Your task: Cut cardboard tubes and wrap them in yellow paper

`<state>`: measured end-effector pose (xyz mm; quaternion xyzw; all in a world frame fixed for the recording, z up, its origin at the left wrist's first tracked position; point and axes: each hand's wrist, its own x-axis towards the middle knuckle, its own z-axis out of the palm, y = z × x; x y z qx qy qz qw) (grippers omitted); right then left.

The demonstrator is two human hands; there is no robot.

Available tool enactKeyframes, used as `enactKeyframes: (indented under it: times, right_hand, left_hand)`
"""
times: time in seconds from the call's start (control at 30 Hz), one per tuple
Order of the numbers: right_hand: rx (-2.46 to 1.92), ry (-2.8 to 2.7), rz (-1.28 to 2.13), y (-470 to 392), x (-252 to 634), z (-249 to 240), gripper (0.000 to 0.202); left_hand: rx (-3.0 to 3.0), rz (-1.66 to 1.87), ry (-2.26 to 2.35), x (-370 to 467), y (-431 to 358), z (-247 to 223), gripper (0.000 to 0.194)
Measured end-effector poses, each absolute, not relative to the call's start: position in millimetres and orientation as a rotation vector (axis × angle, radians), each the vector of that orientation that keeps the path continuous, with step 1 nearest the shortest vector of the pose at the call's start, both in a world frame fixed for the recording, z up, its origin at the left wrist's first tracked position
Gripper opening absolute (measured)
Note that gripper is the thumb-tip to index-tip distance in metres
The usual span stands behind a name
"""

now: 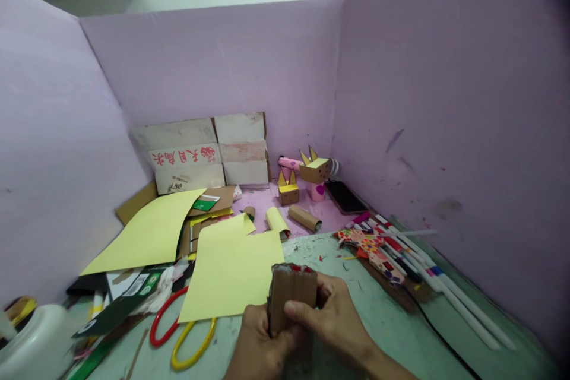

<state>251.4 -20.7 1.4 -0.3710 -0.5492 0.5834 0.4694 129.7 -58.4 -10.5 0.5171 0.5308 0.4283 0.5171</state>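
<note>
Between my two hands, above the front of the table, is a small brown cardboard piece point(294, 291) with a ragged top edge showing red and white bits. My left hand point(262, 341) grips its lower left side. Closed on its right side is my right hand point(332, 314), with the thumb pressed on the front face. Just behind the hands lies a yellow paper sheet point(236, 267), covering part of a pair of scissors whose red and yellow handles point(195, 345) stick out. The lower end of the cardboard is hidden by my fingers.
Cardboard animal heads point(288, 193), paper rolls point(305, 218) and a phone point(346, 197) sit at the back. Markers point(427, 267) and a black cable point(439, 329) lie right. A white container point(38, 344) stands front left. Lilac panels point(214, 65) enclose the table.
</note>
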Motion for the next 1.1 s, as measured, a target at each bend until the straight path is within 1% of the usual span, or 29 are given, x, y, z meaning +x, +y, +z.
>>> enactKeyframes:
  times: [0.07, 0.13, 0.27, 0.37, 0.43, 0.53, 0.63, 0.7, 0.77, 0.8, 0.83, 0.9, 0.97, 1.03, 1.1]
  right_hand:
    - [-0.912, -1.411, 1.388, -19.4, 254.8, 5.7, 0.017]
    - [-0.912, -1.465, 1.39, -19.9, 257.2, 8.5, 0.018]
    - [-1.002, -1.564, 1.366, -24.8, 256.3, 6.5, 0.015]
    - [-1.083, -1.661, 1.323, -28.6, 253.2, 3.4, 0.027]
    - [-1.058, -1.724, 1.327, -29.5, 252.5, 2.8, 0.029]
    - [-0.896, -1.788, 1.348, -29.2, 253.3, 3.2, 0.028]
    - [-0.794, -1.754, 1.343, -28.9, 253.7, 1.4, 0.036]
    - [-0.762, -1.713, 1.385, -28.5, 253.7, -2.1, 0.036]
    - [-0.743, -1.645, 1.469, -26.5, 254.3, -7.3, 0.031]
    - [-0.748, -1.572, 1.509, -24.9, 255.0, -10.3, 0.033]
    - [-0.763, -1.475, 1.533, -22.9, 255.8, -13.2, 0.036]
    - [-0.813, -1.268, 1.517, -18.7, 257.4, -18.1, 0.041]
    - [-0.834, -1.138, 1.503, -15.7, 257.8, -20.8, 0.042]
    - [-0.805, -1.1, 1.558, -15.0, 256.4, -21.5, 0.044]
    - [-0.734, -1.068, 1.629, -16.3, 253.9, -20.9, 0.051]
  left_hand:
    - [1.305, 1.071, 1.307, 127.8, -58.1, -9.9, 0.045]
    - [1.419, 1.15, 1.376, 123.3, -58.6, -7.9, 0.039]
    - [1.473, 1.337, 1.354, 112.1, -60.8, -2.8, 0.036]
    - [1.5, 1.431, 1.468, 108.4, -62.8, 1.0, 0.02]
    - [1.605, 1.448, 1.563, 108.4, -65.3, 3.5, 0.009]
    - [1.723, 1.46, 1.585, 109.3, -70.6, 5.9, 0.017]
    - [1.77, 1.437, 1.576, 107.9, -73.4, 5.1, 0.024]
    - [1.724, 1.42, 1.52, 105.1, -71.8, 3.2, 0.027]
    - [1.613, 1.406, 1.399, 101.8, -68.2, 1.5, 0.022]
    - [1.551, 1.388, 1.319, 100.5, -66.2, 0.9, 0.022]
    - [1.499, 1.357, 1.243, 100.0, -64.5, 0.5, 0.029]
    - [1.453, 1.262, 1.154, 101.7, -62.8, 0.1, 0.054]
    - [1.494, 1.124, 1.204, 107.2, -63.5, -1.5, 0.073]
    - [1.593, 1.003, 1.357, 114.3, -65.4, -6.0, 0.082]
    - [1.731, 0.944, 1.483, 120.2, -66.9, -14.1, 0.083]
